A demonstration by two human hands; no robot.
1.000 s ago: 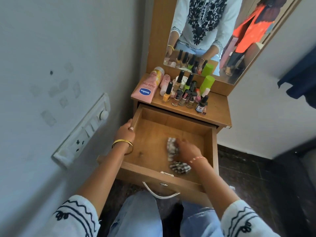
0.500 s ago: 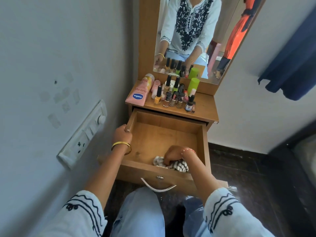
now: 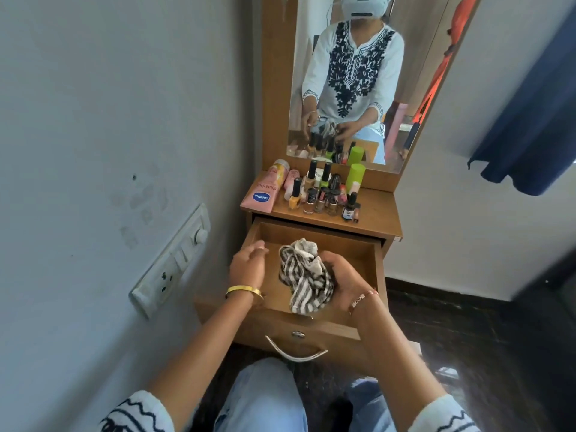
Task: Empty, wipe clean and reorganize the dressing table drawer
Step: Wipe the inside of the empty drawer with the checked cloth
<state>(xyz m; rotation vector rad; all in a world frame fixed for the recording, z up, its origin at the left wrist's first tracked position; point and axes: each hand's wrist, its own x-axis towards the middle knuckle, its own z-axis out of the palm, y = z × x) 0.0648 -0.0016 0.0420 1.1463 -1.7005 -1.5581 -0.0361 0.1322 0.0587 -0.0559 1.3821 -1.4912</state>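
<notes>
- Gripping a bunched striped cloth (image 3: 307,275), the right hand (image 3: 341,280) holds it above the open drawer (image 3: 378,269).
- Left hand (image 3: 247,266) hovers beside it, fingers loosely curled, apparently holding nothing.
- Farther back, nail-polish bottles (image 3: 318,198) and a pink tube (image 3: 265,190) crowd the tabletop below the mirror (image 3: 352,79).

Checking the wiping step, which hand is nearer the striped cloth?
Right. The right hand grips the striped cloth above the drawer; the left hand hovers beside it, apart.
</notes>
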